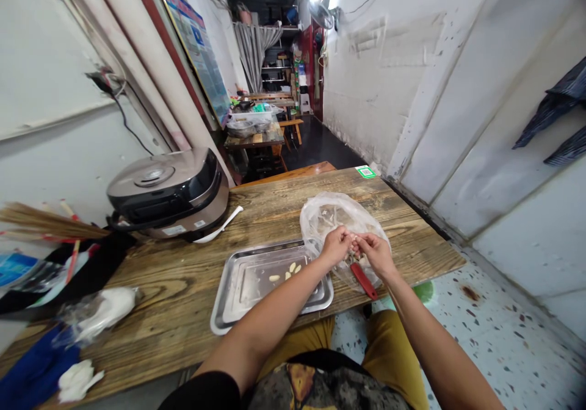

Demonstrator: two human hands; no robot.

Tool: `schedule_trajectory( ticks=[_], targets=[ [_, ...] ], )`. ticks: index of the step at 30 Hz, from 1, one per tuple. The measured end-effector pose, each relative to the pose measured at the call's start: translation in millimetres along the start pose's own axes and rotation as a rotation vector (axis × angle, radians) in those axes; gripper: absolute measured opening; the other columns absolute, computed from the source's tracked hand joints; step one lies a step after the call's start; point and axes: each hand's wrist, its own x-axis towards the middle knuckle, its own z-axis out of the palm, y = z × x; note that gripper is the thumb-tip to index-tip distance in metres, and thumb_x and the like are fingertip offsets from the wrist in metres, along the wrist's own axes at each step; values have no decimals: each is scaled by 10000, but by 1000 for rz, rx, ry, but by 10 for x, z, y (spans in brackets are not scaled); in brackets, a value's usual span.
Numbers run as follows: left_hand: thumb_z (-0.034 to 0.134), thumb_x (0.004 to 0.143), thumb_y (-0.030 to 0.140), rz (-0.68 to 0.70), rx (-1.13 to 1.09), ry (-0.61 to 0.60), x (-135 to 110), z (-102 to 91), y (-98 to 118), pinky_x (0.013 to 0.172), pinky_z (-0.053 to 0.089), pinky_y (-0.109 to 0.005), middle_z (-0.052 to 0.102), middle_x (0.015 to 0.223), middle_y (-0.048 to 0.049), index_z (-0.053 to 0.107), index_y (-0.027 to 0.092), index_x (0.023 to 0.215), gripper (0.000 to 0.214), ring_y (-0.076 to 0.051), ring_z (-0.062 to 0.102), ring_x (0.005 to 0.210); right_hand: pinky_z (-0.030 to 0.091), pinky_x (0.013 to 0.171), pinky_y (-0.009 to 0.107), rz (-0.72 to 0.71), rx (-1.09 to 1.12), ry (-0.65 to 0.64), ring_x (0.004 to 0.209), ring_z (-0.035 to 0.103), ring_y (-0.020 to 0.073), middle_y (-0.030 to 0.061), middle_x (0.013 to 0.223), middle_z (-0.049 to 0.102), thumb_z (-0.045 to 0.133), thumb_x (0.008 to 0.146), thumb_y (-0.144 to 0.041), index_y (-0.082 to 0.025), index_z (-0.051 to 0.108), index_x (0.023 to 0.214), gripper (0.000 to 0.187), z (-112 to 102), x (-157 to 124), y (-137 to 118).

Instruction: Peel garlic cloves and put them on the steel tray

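Observation:
My left hand (337, 244) and my right hand (374, 252) meet over a clear plastic bag (327, 212), fingertips pinched together. Between them is a small pale piece that looks like a garlic clove (354, 237), mostly covered by the fingers. Below my right hand, a red-handled knife (364, 280) lies at the near side of the bag, its blade hidden. Left of the bag sits a shallow metal tray (224, 288), partly behind my left forearm. Several peeled garlic cloves (274, 278) rest in it.
A rice cooker (167, 193) stands at the table's back left, with a white rice paddle (220, 226) beside it. Bagged white tissue (107, 312), crumpled tissue (79, 381) and a blue cloth (36, 367) lie at left. A green code sticker (365, 172) marks the far right corner.

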Motion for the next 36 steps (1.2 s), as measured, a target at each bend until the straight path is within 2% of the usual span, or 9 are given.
schedule_trajectory(
  ticks=[8, 12, 17, 20, 23, 26, 30, 33, 36],
  targets=[
    [576, 745, 343, -397, -434, -4, 17, 32, 297, 377, 260, -164, 408, 413, 79, 396, 188, 661, 252, -63, 412, 344, 488, 587, 238, -99, -1, -51, 583, 584, 121, 1, 672, 669, 714, 697, -380, -189, 680, 862, 254, 25, -29, -65],
    [578, 748, 412, -416, -444, -32, 51, -9, 223, 369, 215, -169, 409, 416, 65, 432, 176, 654, 293, -62, 394, 342, 496, 592, 237, -31, 91, -38, 590, 593, 122, 5, 678, 681, 734, 674, -359, -196, 697, 853, 244, 33, -32, -39],
    [518, 762, 202, -206, -98, 5, 46, -59, 105, 457, 330, -189, 591, 583, 2, 550, 151, 711, 79, -75, 458, 440, 505, 585, 243, 20, 209, 81, 581, 604, 128, 11, 673, 689, 772, 615, -349, -189, 697, 814, 266, -11, 7, -11],
    [497, 718, 114, 71, 287, -136, 21, -69, 46, 653, 423, -235, 655, 732, -20, 629, 166, 761, 148, -133, 579, 680, 520, 616, 272, 12, 200, 149, 587, 618, 140, 13, 683, 693, 795, 569, -337, -183, 698, 807, 300, -45, 28, 21],
    [531, 715, 161, 194, 356, -149, 6, -52, 13, 735, 419, -247, 661, 829, -25, 637, 178, 810, 143, -148, 581, 791, 524, 650, 286, -18, 163, 170, 606, 625, 144, 8, 697, 696, 801, 552, -324, -188, 702, 801, 300, -88, 32, 87],
    [488, 798, 356, -12, 197, -67, 17, -29, 14, 548, 373, -221, 551, 578, 2, 557, 162, 650, 253, -106, 487, 538, 521, 667, 290, -74, 51, 159, 632, 628, 147, 9, 729, 701, 782, 582, -330, -201, 709, 808, 270, -121, 14, 151],
    [459, 802, 485, -374, -275, -227, 31, -36, 51, 399, 162, -207, 282, 422, 80, 389, 182, 563, 392, -47, 194, 356, 513, 729, 310, -206, -146, 100, 759, 638, 179, 36, 852, 706, 719, 668, -354, -212, 712, 853, 233, -114, -22, 162],
    [548, 747, 436, -407, -375, -219, 16, -62, 100, 399, 134, -206, 238, 433, 97, 356, 187, 575, 359, -37, 170, 360, 510, 706, 304, -275, -290, 53, 756, 631, 182, 48, 877, 697, 679, 720, -362, -209, 708, 895, 234, -77, -55, 109],
    [545, 745, 412, -329, -378, -170, -7, -68, 164, 408, 180, -197, 271, 445, 89, 375, 180, 586, 329, -39, 226, 376, 494, 569, 270, -248, -285, 22, 580, 591, 147, 20, 683, 664, 645, 758, -376, -196, 694, 900, 234, -18, -93, 21]
  ],
)
